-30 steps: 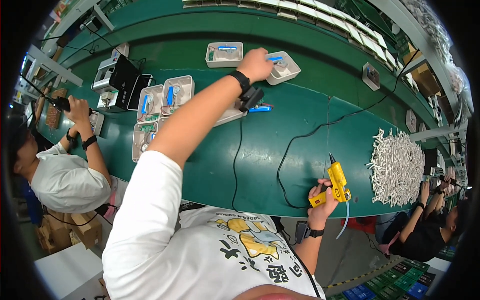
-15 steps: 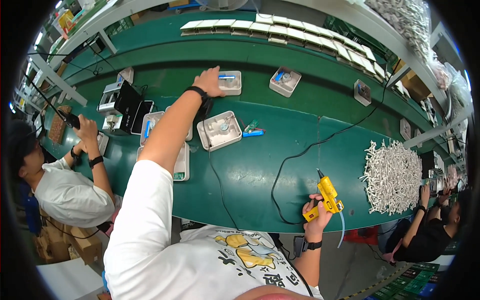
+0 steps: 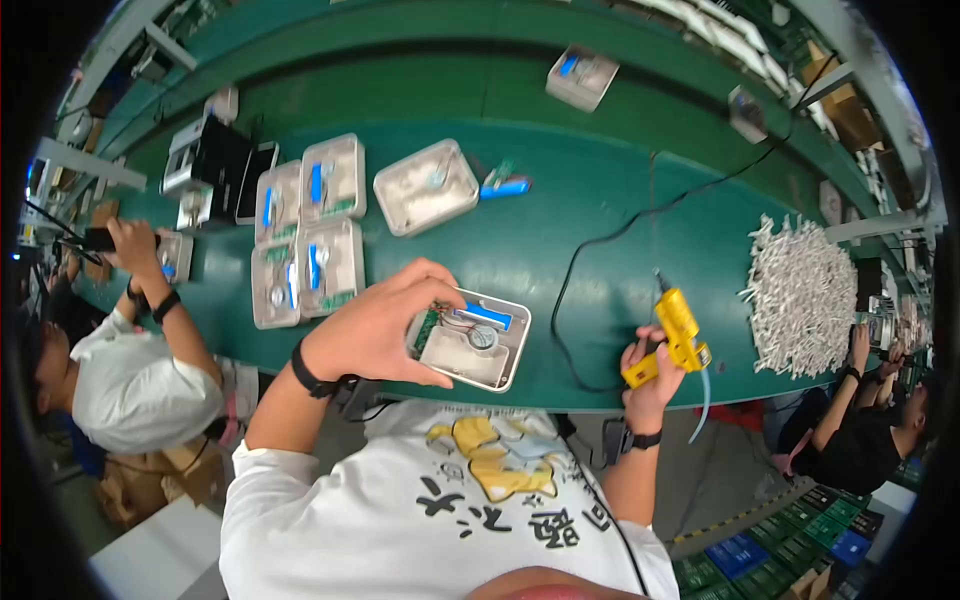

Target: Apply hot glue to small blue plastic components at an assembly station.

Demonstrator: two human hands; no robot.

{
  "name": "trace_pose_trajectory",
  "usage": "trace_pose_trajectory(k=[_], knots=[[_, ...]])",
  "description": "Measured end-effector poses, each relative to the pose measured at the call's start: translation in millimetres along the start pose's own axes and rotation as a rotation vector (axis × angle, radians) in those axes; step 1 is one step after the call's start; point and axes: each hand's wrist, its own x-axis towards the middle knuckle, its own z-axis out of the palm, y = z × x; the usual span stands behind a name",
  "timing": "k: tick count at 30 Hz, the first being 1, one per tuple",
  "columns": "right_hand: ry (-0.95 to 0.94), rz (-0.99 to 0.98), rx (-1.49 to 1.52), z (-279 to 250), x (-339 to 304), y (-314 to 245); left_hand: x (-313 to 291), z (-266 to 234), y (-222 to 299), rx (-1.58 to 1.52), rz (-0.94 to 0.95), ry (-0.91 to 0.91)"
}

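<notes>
My left hand (image 3: 385, 325) grips the left end of a white plastic housing (image 3: 470, 365), which is tilted above the near table edge. Inside it lie a blue battery (image 3: 482, 316), a round silver disc (image 3: 483, 338), thin wires and a green circuit board (image 3: 428, 328). To the right, my right hand (image 3: 652, 375) is closed around the handle of a yellow glue gun (image 3: 680, 325), its nozzle pointing up and away. A pale glue stick (image 3: 701, 405) hangs from its back. Beyond my left hand sits another white housing (image 3: 425, 200) on the table.
Several filled housings (image 3: 332, 215) stand grouped at left, near a black device (image 3: 215, 160). A blue battery with a board (image 3: 507, 187) lies loose. The gun's black cable (image 3: 590, 250) crosses the green table (image 3: 540, 230). White parts (image 3: 800, 295) are heaped at right. Co-workers sit on both sides.
My left hand has drawn back from the far strip, bringing a housing close to me. The glue gun stays in my right hand. My view has shifted.
</notes>
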Motion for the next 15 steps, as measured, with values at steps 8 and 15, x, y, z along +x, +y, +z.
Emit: trace_pose_trajectory(k=[8, 15], knots=[[-0.042, -0.044, -0.058, 5.8, 6.5, -2.6, -28.7, 49.9, -5.4, 0.163, -0.100, 0.313], [-0.299, 0.116, -0.130, 34.0, -18.6, -8.3, -18.5, 66.3, -18.4, 0.332, -0.168, 0.399]])
